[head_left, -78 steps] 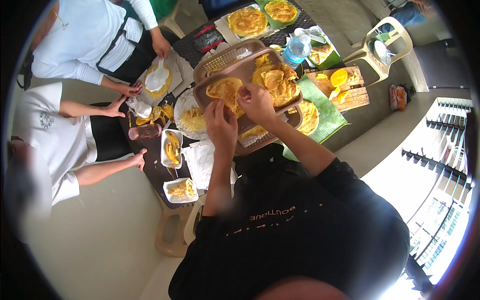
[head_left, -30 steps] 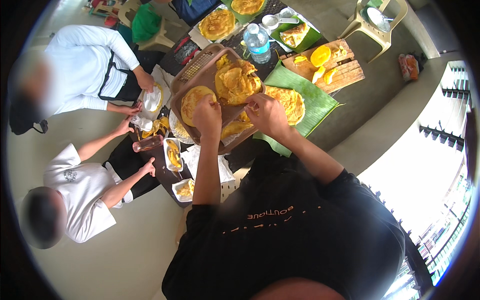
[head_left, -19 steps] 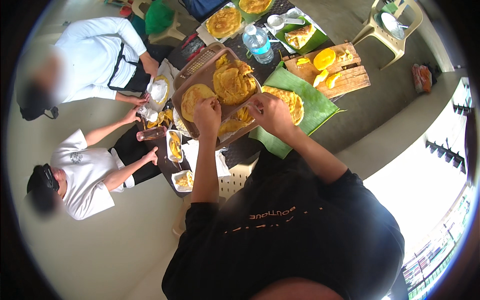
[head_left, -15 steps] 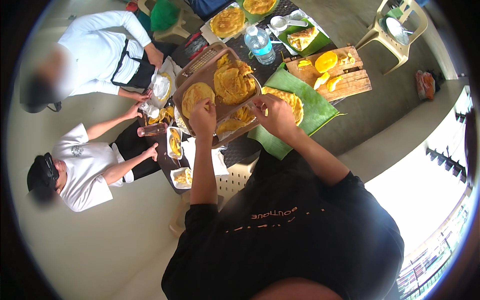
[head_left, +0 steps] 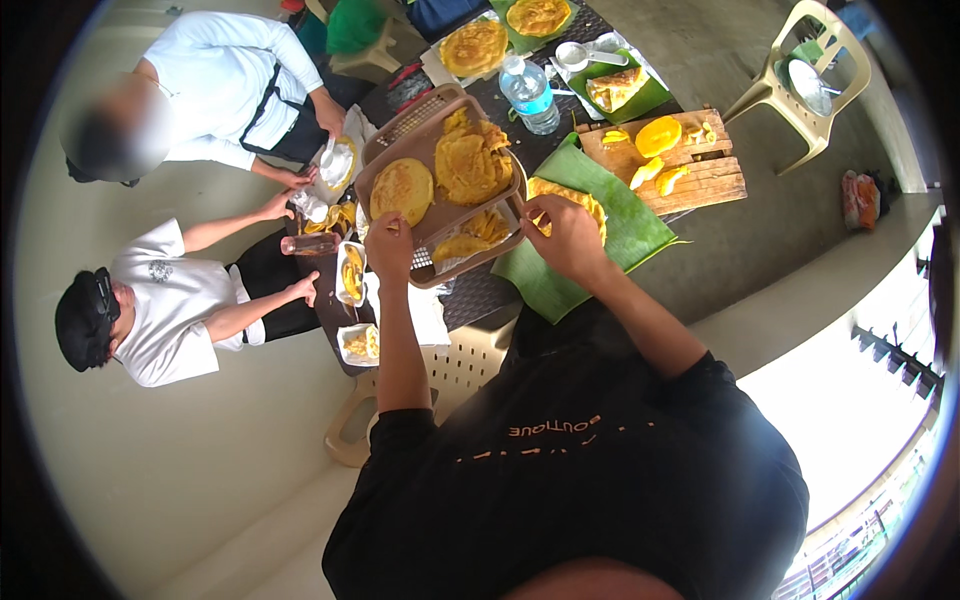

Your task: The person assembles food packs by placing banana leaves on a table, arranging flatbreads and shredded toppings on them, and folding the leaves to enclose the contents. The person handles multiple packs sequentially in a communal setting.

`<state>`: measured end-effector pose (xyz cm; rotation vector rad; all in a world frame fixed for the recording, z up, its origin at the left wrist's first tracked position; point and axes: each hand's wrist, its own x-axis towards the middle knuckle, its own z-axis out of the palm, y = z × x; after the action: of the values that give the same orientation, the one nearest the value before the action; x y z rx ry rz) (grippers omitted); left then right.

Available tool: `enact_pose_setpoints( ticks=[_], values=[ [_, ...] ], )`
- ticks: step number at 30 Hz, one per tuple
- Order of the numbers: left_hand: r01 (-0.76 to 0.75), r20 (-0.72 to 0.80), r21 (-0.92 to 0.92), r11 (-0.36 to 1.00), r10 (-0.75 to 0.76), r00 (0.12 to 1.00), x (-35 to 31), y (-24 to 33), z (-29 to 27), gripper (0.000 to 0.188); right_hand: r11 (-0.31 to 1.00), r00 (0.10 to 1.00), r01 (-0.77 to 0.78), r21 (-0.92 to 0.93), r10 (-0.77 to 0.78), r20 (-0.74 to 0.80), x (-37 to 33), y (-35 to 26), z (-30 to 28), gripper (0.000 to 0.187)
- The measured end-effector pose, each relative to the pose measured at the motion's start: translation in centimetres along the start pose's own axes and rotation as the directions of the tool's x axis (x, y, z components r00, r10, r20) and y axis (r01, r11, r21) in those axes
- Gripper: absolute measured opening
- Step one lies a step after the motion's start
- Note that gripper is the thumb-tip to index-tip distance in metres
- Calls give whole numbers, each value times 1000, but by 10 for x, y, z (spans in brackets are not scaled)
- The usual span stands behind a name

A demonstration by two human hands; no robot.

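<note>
Round golden pancake and crumpled yellow pancakes are carried in brown rectangular plastic tray, over dark woven worktop. Left hand is held by its lower-left edge, right hand by its right end; fingers bunched narrow, contents can't be told.

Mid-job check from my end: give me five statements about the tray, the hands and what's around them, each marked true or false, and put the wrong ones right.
1. A flat round pancake lies left of a crumpled yellow pile in the brown tray. True.
2. The clear bottle lies on its side. False: it stands upright.
3. The right hand is over the wooden board. False: it is by the tray's right side.
4. The left hand is nearer the flat round pancake than the right hand is. True.
5. The green leaf is left of the tray. False: it is on the right.
</note>
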<state>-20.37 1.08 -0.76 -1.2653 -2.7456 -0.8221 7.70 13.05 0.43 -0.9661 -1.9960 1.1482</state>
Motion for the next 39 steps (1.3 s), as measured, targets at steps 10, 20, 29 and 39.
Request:
enact_pose_setpoints(
  ticks=[10, 20, 29, 39],
  values=[
    [-113, 39, 74, 991, 111, 993, 13, 31, 14, 24, 999, 999, -42, 27, 41, 20, -11, -5, -7, 12],
    [-222, 116, 292, 930, 196, 974, 31, 56, 36, 13, 998, 999, -34, 51, 36, -40, -21, -9, -8, 11],
    [-311, 76, 351, 883, 304, 950, 26, 54, 38, 9, 999, 999, 3, 54, -1, -34, -17, -9, -2, 14],
    [-320, 200, 235, 918, 276, 940, 13, 63, 23, 18, 998, 1000, 23, 58, -23, 10, -12, -15, 2, 17]
  ],
)
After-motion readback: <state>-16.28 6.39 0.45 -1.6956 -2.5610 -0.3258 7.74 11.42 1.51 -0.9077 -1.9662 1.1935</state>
